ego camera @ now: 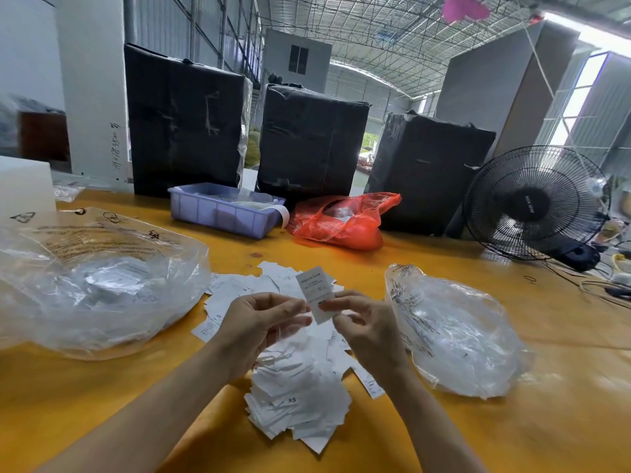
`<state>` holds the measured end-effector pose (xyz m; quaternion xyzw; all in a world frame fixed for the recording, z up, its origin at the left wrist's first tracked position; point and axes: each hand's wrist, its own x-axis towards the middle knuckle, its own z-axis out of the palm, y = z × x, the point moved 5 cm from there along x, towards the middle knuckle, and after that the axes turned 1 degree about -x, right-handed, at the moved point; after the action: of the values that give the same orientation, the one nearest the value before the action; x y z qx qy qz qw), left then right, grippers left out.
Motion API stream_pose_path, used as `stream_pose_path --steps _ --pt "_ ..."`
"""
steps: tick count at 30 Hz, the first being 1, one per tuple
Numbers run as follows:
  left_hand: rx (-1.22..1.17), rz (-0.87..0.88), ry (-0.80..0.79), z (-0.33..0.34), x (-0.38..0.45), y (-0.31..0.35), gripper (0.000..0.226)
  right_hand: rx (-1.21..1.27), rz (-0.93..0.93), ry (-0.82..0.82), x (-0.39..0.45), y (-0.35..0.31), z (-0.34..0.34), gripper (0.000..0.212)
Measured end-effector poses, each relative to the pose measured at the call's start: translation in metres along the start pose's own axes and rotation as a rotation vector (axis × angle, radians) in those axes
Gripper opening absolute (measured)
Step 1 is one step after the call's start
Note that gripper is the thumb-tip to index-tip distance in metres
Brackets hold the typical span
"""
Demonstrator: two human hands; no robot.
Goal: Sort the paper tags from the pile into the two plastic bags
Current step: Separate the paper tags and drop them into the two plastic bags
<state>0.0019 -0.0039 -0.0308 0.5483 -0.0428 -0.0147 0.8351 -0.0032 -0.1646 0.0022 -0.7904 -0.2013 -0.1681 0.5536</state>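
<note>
tag [316, 293]: white, printed, upright | right fingers [329, 305] pinch it | left fingers [293, 310] curled, touching

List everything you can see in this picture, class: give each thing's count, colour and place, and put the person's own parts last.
Wooden table: one, yellow, underneath everything.
Loose paper tags pile: one, white, table centre.
Clear plastic bags: two, left bag holding tags, right bag.
Rectangular plastic tray: one, lilac, behind pile.
Crumpled red plastic bag: one, right of tray.
Black wrapped bales: three, along far edge.
Black electric fan: one, far right.
Printed paper tag: one, white, pinched above pile.
Left hand: one, pinching tag.
Right hand: one, pinching tag.
</note>
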Motion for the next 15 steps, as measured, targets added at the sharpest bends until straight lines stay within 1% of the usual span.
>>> stream_pose_path --steps 2,4,5,6,7,8,9,11,12,14,15 --pt "0.074 0.002 0.001 0.002 -0.002 -0.001 0.030 0.062 0.075 -0.047 0.000 0.003 0.002 0.020" --pt "0.126 -0.003 -0.004 0.004 -0.003 -0.002 0.019 0.097 0.125 -0.008 -0.001 0.004 -0.001 0.006" --pt "0.139 -0.007 -0.002 0.005 -0.003 -0.003 0.012 0.114 0.162 0.012 0.000 0.007 -0.003 0.013" --pt "0.149 -0.014 0.004 0.005 -0.003 -0.005 0.006 0.136 0.210 0.009 0.000 0.011 -0.003 0.025" --pt "0.163 -0.020 0.010 0.005 -0.004 -0.006 0.004 0.157 0.259 -0.021 0.000 0.014 -0.002 0.035" --pt "0.185 -0.025 0.016 0.005 -0.004 -0.006 0.003 0.176 0.301 -0.062 0.000 0.016 -0.001 0.039" --pt "0.208 -0.027 0.020 0.005 -0.004 -0.007 0.004 0.194 0.332 -0.106 0.000 0.017 0.001 0.034" --pt "0.238 -0.027 0.026 0.004 -0.004 -0.006 0.005 0.229 0.371 -0.178 -0.001 0.019 0.005 0.015" --pt "0.247 -0.025 0.028 0.004 -0.004 -0.006 0.005 0.253 0.388 -0.192 -0.002 0.019 0.007 0.008" --pt "0.271 -0.021 0.033 0.003 -0.004 -0.005 0.006 0.269 0.420 -0.161 -0.003 0.020 0.008 0.009" --pt "0.290 -0.018 0.037 0.003 -0.003 -0.005 0.007 0.248 0.424 -0.112 -0.002 0.021 0.005 0.010"
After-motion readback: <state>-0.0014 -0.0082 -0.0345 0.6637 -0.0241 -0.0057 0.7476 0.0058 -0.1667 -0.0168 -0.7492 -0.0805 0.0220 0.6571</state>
